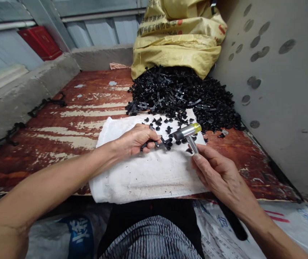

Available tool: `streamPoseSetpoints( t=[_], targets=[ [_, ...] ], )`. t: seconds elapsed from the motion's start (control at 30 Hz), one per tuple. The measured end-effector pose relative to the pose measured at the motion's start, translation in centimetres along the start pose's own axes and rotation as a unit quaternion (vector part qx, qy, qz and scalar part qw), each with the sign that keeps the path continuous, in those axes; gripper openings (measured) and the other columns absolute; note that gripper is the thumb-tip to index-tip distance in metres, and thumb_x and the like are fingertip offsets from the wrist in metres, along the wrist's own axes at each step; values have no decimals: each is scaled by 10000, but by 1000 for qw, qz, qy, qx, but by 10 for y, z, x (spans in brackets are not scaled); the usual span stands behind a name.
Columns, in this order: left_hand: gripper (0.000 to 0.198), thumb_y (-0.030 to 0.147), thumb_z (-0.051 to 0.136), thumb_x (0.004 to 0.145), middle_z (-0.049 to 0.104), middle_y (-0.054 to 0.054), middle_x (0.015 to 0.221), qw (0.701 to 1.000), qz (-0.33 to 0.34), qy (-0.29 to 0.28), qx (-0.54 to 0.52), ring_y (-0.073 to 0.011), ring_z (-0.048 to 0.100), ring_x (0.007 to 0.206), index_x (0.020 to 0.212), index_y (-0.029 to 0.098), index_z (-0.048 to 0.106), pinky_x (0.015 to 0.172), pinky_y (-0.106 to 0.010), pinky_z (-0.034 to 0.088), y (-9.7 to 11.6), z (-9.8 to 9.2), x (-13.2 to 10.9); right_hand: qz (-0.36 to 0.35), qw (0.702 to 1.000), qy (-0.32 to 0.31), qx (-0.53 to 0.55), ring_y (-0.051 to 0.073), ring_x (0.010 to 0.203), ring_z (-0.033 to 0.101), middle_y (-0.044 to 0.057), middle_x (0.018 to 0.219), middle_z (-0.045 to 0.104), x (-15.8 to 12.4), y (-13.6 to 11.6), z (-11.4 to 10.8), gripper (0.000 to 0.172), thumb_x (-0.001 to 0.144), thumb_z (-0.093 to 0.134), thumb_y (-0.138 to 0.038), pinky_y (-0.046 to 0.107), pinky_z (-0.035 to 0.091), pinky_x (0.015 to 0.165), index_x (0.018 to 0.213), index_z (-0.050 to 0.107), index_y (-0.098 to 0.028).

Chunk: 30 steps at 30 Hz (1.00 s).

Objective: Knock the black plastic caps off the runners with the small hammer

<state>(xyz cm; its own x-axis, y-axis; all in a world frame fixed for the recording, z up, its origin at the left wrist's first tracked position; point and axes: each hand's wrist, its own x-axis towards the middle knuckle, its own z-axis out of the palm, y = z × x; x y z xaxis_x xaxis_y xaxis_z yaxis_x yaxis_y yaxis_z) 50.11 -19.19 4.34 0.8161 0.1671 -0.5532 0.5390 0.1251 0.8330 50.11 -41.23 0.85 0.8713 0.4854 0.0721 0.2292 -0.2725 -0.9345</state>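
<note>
My left hand (136, 141) rests on a white folded cloth (143, 172), fingers pinched on a thin black plastic strip (154, 144) that lies flat on the cloth. My right hand (218, 172) grips the metal handle of a small hammer (187, 132) with a black and a yellow face. The hammer head hovers just right of the strip's end, over several small black caps (167, 128) scattered on the cloth.
A large heap of black plastic parts (186, 97) spills from a yellow sack (178, 36) at the back of a worn red-brown board (70, 122). A grey wall (278, 90) stands on the right. Black strips (45, 104) lie at the left edge.
</note>
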Motion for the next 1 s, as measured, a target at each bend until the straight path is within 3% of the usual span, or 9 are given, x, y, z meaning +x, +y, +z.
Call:
streamPoseSetpoints(
  t=[0.1,0.2,0.37,0.5,0.6,0.77,0.93,1.0],
  targets=[
    [220,-38,556,673,504,-16,437,1000,2,-1,20,-44,378,317,505,102,578,269,-156,206,2,0,2,-129,981,37,-141,219,929,688,100,1029,717,5,-4,-5,345,923,492,-229,351,555,813,1247,605,-191],
    [224,-24,568,665,483,-16,407,999,-6,3,39,-53,369,307,485,109,569,274,-167,200,5,1,4,-231,942,46,-238,266,1120,647,160,1262,657,13,-2,-12,439,923,451,-141,439,525,940,1352,543,-154],
    [235,-27,553,662,508,-26,423,998,-2,1,56,-50,363,310,475,116,551,282,-174,193,10,2,4,-266,901,0,-344,278,880,718,141,1082,731,20,-1,-21,494,891,443,-109,459,594,778,1370,549,-168],
    [235,-24,557,661,481,-11,401,998,7,0,55,-51,356,312,482,127,542,286,-179,209,8,1,2,-302,902,45,-306,235,918,697,109,1079,712,15,-12,-19,525,910,444,-89,371,588,768,1415,495,-223],
    [228,-13,566,657,461,-2,383,999,10,-9,53,-54,358,311,480,129,539,285,-177,215,6,-1,2,-309,898,80,-304,207,808,677,84,949,694,13,-12,-17,567,903,448,-77,321,576,666,1446,453,-239],
    [188,-14,573,621,521,-21,408,999,-2,-15,52,-47,371,307,499,127,554,282,-163,199,6,-3,4,-301,875,24,-377,200,682,649,68,814,669,15,-13,-19,519,887,428,-98,316,553,586,1382,534,-213],
    [237,-18,585,626,474,-7,362,999,1,-14,41,-57,366,298,472,152,523,284,-165,211,5,-3,3,-346,875,166,-295,199,763,647,82,993,704,7,-29,-15,636,887,510,-54,307,552,641,1465,433,-307],
    [217,-25,576,629,507,-21,387,999,3,-9,36,-56,371,299,494,143,549,280,-166,204,3,-3,3,-333,873,150,-323,187,656,623,81,925,702,7,-26,-12,632,885,479,-61,292,528,544,1470,424,-293]
  ],
)
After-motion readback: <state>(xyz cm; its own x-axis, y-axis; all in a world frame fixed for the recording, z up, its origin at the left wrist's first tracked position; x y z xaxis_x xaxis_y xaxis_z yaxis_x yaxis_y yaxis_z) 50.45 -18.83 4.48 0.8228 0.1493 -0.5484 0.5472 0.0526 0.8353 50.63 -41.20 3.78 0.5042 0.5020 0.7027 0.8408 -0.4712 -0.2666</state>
